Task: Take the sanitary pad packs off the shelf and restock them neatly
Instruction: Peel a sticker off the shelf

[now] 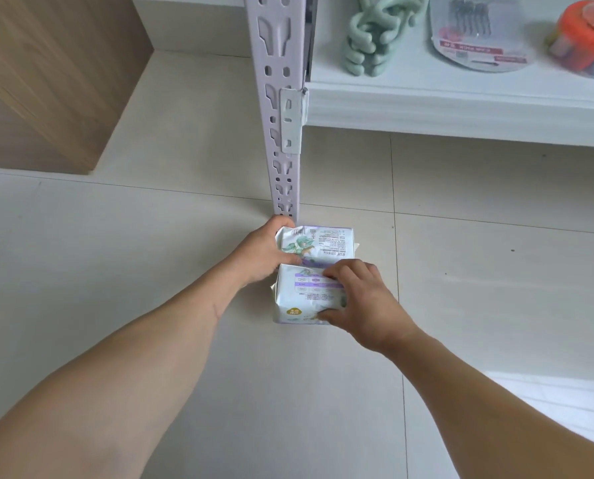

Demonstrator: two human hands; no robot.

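Two white sanitary pad packs with green leaf print and purple trim sit low over the tiled floor, at the foot of the shelf post. My left hand [261,252] grips the far pack [318,244] by its left end, fingers curled over its top edge. My right hand [359,299] grips the near pack [300,297] from the right, thumb on its front and fingers over its top. The two packs touch each other. Whether they rest on the floor or are held just above it cannot be told.
A pale slotted metal shelf post [278,108] rises just behind the packs. The white shelf board [461,108] to its right carries green hangers [375,39], a bag of hair clips [475,32] and an orange-lidded tub [586,39]. A wooden cabinet [46,74] stands at left.
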